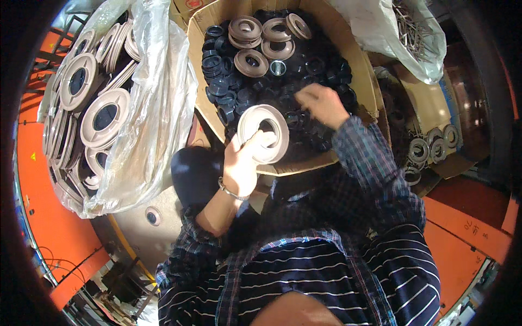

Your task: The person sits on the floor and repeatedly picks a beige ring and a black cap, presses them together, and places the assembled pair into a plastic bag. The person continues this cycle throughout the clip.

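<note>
My left hand (240, 167) grips a beige flanged ring (280, 137), thumb through its central hole. The ring is held tilted over the near edge of a large cardboard box (371, 95). Black plastic rings (220, 87) fill that box in a loose heap. Above the heap, right of the beige ring, hovers my right hand (324, 106) with its fingers curled together. Whatever those fingers may hold is hidden. Several beige rings (251, 63) lie on the black ones toward the far side. Beside them sits a small green-and-silver round piece (278, 68).
At left stands a clear plastic bag (163, 103) with many beige rings (106, 118). A white bag with metal pins (411, 32) is at far right. Grey metal rings (437, 149) lie on cardboard at right. Orange panels (60, 201) flank both sides. One ring (153, 216) lies at lower left.
</note>
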{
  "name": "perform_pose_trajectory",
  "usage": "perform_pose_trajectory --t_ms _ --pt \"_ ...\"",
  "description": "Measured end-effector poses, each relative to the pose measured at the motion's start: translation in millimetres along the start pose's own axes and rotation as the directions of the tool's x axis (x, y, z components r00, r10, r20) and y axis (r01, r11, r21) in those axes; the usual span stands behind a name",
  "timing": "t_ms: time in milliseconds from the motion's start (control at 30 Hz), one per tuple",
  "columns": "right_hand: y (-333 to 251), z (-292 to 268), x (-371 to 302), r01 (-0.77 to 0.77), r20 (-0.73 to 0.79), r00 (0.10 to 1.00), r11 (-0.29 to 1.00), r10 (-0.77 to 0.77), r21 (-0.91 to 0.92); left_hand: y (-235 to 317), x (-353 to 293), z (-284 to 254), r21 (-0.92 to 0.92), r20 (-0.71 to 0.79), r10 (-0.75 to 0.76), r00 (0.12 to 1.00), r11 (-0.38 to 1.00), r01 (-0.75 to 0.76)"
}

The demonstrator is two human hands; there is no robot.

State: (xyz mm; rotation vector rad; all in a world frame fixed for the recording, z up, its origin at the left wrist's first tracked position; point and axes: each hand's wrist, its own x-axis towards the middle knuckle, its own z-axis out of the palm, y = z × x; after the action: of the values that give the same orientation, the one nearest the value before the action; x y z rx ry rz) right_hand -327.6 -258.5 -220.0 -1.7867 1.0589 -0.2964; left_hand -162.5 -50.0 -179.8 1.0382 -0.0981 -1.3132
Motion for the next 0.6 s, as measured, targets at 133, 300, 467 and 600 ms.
perform_pose_trajectory --t_ms 133,300,467,600 --pt "83.7 -23.2 28.8 -0.374 -0.259 0.927 0.636 0.27 -0.675 -4.0 5.0 -1.2 0.116 0.051 0.108 0.993 0.987 -0.113" --pt "61.0 -11.4 14.6 -0.122 -0.075 0.993 0.767 0.097 -0.63 1.1 -6.3 -10.0 -0.059 0.134 0.103 0.986 0.994 -0.095" --pt "-28.3 6.2 -55.6 0.472 0.007 0.877 0.858 -0.481 -0.203 3.4 -34.0 -2.6 -0.024 0.245 0.199 0.949 0.98 -0.199" --pt "-69.0 28.2 -131.5 0.716 0.12 0.693 0.661 -0.711 -0.223 4.0 -65.0 13.8 -0.084 0.29 0.182 0.94 0.983 -0.165"
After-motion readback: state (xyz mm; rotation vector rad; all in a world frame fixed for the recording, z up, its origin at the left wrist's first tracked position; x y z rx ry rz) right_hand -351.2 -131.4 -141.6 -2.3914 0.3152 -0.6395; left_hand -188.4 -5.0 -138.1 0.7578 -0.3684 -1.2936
